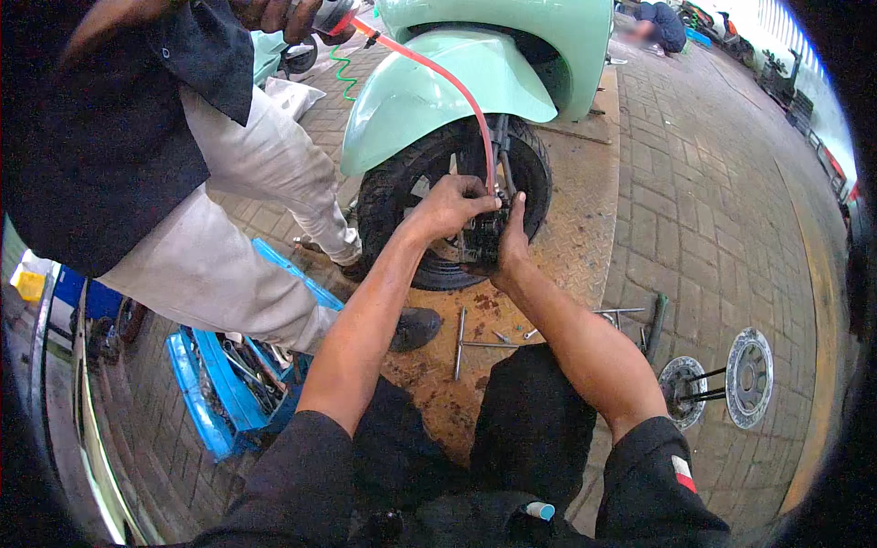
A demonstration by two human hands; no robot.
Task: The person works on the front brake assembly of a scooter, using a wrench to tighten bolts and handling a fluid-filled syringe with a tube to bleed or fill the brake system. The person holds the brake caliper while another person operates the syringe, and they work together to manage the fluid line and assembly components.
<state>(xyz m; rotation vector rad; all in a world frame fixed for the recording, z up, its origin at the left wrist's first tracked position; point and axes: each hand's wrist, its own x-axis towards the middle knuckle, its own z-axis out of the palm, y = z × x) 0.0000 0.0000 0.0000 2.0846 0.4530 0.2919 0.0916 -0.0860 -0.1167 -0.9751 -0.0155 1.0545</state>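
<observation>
My left hand pinches the lower end of a translucent red hose where it meets a dark brake caliper. My right hand cups the caliper from the right side, its thumb pointing up. The caliper is beside the black front wheel of a mint-green scooter; my fingers partly hide it. From the caliper the hose arcs up and left to a clear container, held near a co-worker's hand.
The co-worker's legs stand close on the left. Beside them lies a blue toolbox full of tools. A T-handle wrench rests on the rusty metal plate. Right of me is a round metal stand. Another person crouches far off.
</observation>
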